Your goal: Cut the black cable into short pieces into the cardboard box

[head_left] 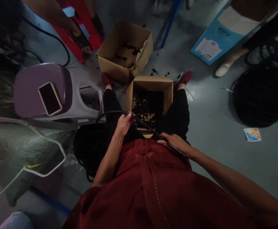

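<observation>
"Holding what, both hands?"

"Black cable [148,122]. Left hand [124,124] closed around it, right hand [174,143] gripping it lower, against the red top [148,181]."

"Where's it run?"

"Across the lap, above a cardboard box [149,83] of black pieces [148,108] between the legs [111,106], then curving left toward a coil of black cable [89,149] on the grey floor [208,133]."

Dark red top [141,178], dotted pale stitch line down the front. Black trousers [177,117], red shoes [185,77]. Black cable [143,122], black cable coil [263,98]. Tan cardboard box [150,83] holding black pieces [148,108]. Stool [40,90]: purple seat, pale grey base. Phone [50,98]: black screen, gold edge. Blue-and-white card [215,38] on grey floor [201,105].
</observation>
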The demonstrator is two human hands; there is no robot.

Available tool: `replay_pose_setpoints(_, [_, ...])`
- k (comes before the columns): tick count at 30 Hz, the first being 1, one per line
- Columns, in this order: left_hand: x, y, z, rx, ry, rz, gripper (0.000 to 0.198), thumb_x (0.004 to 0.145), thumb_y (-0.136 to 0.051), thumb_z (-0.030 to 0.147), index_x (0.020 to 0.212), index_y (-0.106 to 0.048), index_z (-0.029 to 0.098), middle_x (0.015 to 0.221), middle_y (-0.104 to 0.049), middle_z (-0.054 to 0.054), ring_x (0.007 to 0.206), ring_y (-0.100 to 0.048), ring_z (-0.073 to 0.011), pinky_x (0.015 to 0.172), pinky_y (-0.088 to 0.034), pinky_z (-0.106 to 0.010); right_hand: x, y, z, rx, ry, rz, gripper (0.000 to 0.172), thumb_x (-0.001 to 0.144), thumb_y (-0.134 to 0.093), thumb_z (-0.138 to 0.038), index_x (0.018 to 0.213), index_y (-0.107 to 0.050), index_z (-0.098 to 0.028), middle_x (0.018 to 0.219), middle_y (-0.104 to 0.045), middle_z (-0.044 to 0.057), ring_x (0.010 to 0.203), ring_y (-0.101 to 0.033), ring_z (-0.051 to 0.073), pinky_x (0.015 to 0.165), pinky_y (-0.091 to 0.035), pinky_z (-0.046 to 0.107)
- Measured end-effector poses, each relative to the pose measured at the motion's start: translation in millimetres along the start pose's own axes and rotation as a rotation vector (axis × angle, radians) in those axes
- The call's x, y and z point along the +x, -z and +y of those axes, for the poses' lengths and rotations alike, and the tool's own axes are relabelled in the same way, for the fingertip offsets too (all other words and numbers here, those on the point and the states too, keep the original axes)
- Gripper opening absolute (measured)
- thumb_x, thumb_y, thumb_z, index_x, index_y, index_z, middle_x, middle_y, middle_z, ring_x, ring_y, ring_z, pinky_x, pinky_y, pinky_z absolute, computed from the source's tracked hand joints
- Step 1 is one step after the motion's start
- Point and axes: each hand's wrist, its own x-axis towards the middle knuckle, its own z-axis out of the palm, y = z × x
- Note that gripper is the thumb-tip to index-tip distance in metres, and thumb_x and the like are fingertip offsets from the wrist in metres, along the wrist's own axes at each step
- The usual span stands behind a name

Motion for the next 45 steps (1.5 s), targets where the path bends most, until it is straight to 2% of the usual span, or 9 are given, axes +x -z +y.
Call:
replay_pose_setpoints(7, [1, 8.2, -6, 0.068, 0.005, 0.03, 0.025, 0.069, -0.071, 0.026, 0.083, -0.054, 0.014, 0.075, -0.064, -0.001, 0.067, -0.062, -0.0108, 0.066, -0.051, -0.026, 2, -3, 6, -0.132, -0.009, 0.009, 0.048, 0.087, -0.029, -0.063, 0.094, -0.055, -0.023, 0.07, -0.064, 0.006, 0.068, -0.062, 0.023, 0.057, -0.035, 0.027])
replay_pose_setpoints(12, [-19, 21.6, 6, 0.582, 0.109, -0.061, 0.038, 0.078, -0.057, 0.048, 0.07, -0.062, 0.011, 0.062, -0.063, -0.008, 0.053, -0.059, -0.0139, 0.057, -0.047, -0.027, -1, 4, 14, -0.231, -0.024, 0.036, 0.05, 0.087, -0.026, -0.064, 0.097, -0.052, -0.023, 0.081, -0.067, 0.008, 0.072, -0.062, 0.024, 0.056, -0.034, 0.027])
replay_pose_setpoints(16, [-33, 11.0, 23, 0.775, -0.29, 0.001, 0.017, 0.076, -0.062, 0.033, 0.077, -0.069, 0.018, 0.078, -0.067, -0.005, 0.08, -0.061, -0.0173, 0.076, -0.046, -0.027, -4, 10, 18, -0.344, 0.027, 0.051, 0.051, 0.087, -0.023, -0.065, 0.095, -0.05, -0.022, 0.087, -0.066, 0.009, 0.076, -0.062, 0.023, 0.056, -0.032, 0.027])
replay_pose_setpoints(20, [-28, -5.0, 30, 0.813, -0.323, -0.244, 0.009, 0.069, -0.069, 0.019, 0.079, -0.07, 0.02, 0.09, -0.067, -0.006, 0.096, -0.058, -0.0188, 0.093, -0.037, -0.026, -3, 12, 17, -0.449, 0.058, 0.069, 0.053, 0.087, -0.023, -0.065, 0.099, -0.052, -0.022, 0.089, -0.064, 0.009, 0.074, -0.06, 0.022, 0.054, -0.03, 0.027])
replay_pose_setpoints(25, [-23, 1.8, 28, 1.091, -0.228, -0.533, 0.01, 0.076, -0.062, 0.028, 0.076, -0.069, 0.021, 0.07, -0.064, -0.002, 0.064, -0.057, -0.0141, 0.068, -0.041, -0.022, 1, 17, 25, -0.62, 0.046, 0.111, 0.056, 0.087, -0.023, -0.065, 0.106, -0.053, -0.021, 0.087, -0.061, 0.01, 0.07, -0.057, 0.021, 0.055, -0.028, 0.028])
replay_pose_setpoints(28, [-25, 8.8, 24, 1.178, -0.177, -0.604, 0.024, 0.082, -0.052, 0.037, 0.079, -0.068, 0.02, 0.064, -0.06, 0.0, 0.056, -0.051, -0.0118, 0.056, -0.037, -0.021, 4, 21, 33, -0.674, 0.109, 0.149, 0.054, 0.088, -0.026, -0.062, 0.11, -0.054, -0.021, 0.09, -0.06, 0.011, 0.077, -0.055, 0.022, 0.062, -0.03, 0.03])
replay_pose_setpoints(38, [-27, 18.3, 22, 1.21, -0.107, -0.581, 0.03, 0.084, -0.047, 0.041, 0.079, -0.067, 0.018, 0.063, -0.056, 0.001, 0.06, -0.048, -0.0112, 0.057, -0.034, -0.021, 4, 21, 48, -0.712, 0.205, 0.189, 0.05, 0.088, -0.031, -0.059, 0.109, -0.055, -0.021, 0.09, -0.06, 0.011, 0.082, -0.054, 0.024, 0.07, -0.032, 0.032])
replay_pose_setpoints(42, [-27, 37.8, 44, 1.221, -0.13, -0.336, 0.03, 0.083, -0.048, 0.041, 0.07, -0.063, 0.018, 0.059, -0.054, 0.001, 0.056, -0.045, -0.0106, 0.056, -0.033, -0.021, -5, 30, 75, -0.609, 0.044, 0.221, 0.05, 0.088, -0.032, -0.058, 0.105, -0.056, -0.018, 0.088, -0.061, 0.012, 0.081, -0.056, 0.024, 0.069, -0.036, 0.032])
replay_pose_setpoints(45, [-27, 40.3, 51, 1.184, -0.108, -0.278, 0.03, 0.083, -0.047, 0.042, 0.071, -0.061, 0.017, 0.062, -0.054, 0.001, 0.056, -0.046, -0.0101, 0.057, -0.034, -0.021, -9, 34, 88, -0.366, -0.12, 0.262, 0.049, 0.085, -0.035, -0.06, 0.103, -0.055, -0.019, 0.088, -0.063, 0.011, 0.077, -0.059, 0.024, 0.063, -0.039, 0.031])
